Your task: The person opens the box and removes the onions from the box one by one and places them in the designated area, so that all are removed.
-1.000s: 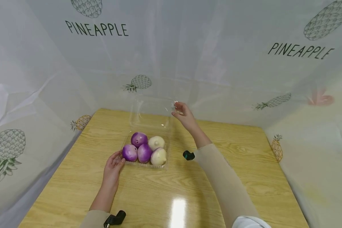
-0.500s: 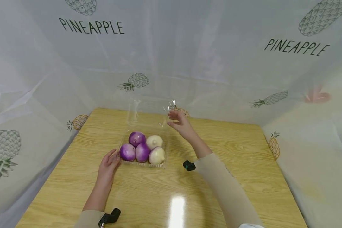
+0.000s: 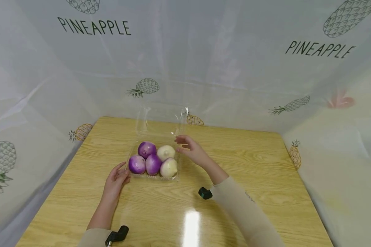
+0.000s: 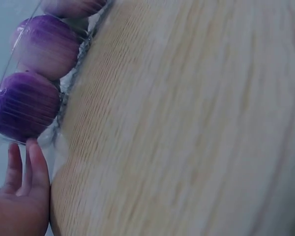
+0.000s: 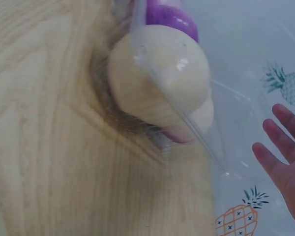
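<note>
A clear plastic clamshell box (image 3: 177, 173) sits on the table with its transparent lid (image 3: 160, 120) raised at the back. Inside lie several round, onion-like vegetables: purple-and-white ones (image 3: 153, 164) on the left, cream ones (image 3: 168, 167) on the right. My left hand (image 3: 115, 180) is at the box's left side; in the left wrist view its fairly straight fingers (image 4: 38, 164) rest against or very near the wall beside a purple vegetable. My right hand (image 3: 192, 151) is by the box's right rear corner, holding nothing. The right wrist view shows its fingers (image 5: 280, 140) spread apart from the vegetables.
The wooden table (image 3: 235, 161) carries the box towards its back left. A pale pineapple-print curtain (image 3: 222, 68) hangs close behind the table and along both sides. Dark devices (image 3: 205, 193) are worn at both wrists.
My right hand has come away from the lid's right edge, moving down and towards me to the box's rear corner. The lid stays raised. My left hand's fingers have loosened at the left side.
</note>
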A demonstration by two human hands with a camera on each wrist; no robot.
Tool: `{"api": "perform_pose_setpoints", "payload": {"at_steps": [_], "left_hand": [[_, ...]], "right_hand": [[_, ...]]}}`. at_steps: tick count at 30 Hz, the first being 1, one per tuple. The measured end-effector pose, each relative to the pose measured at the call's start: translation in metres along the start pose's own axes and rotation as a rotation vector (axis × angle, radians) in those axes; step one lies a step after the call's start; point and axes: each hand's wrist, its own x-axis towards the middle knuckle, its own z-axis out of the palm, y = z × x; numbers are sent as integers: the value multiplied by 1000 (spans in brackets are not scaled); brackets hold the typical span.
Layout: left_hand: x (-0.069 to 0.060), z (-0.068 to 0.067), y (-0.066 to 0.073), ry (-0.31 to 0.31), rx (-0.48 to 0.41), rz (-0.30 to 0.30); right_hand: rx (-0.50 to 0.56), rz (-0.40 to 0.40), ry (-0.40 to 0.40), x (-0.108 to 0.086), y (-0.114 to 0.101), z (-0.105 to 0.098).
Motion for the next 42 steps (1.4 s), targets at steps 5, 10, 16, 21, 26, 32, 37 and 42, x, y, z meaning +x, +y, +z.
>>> {"api": "perform_pose_setpoints", "payload": {"at_steps": [5, 10, 16, 21, 26, 32, 37, 42], "left_hand": [[0, -2, 1, -33, 23, -6], [0, -4, 2, -62, 44, -21], [4, -7, 4, -109, 56, -72], [8, -9, 3, -149, 20, -92], [9, -9, 2, -169, -14, -98], [8, -8, 3, -162, -15, -102], [6, -7, 3, -162, -19, -104], [6, -9, 2, -163, -15, -103]], "right_hand": [[-32, 18, -34, -7, 10, 9], [-98, 50, -65, -13, 11, 15], [-133, 41, -83, -17, 15, 20], [-178, 25, -116, -19, 18, 23], [-273, 23, -149, -20, 20, 26], [-366, -11, -203, -17, 24, 25], [-423, -5, -244, -14, 27, 25], [-435, 18, -252, -13, 29, 25]]}}
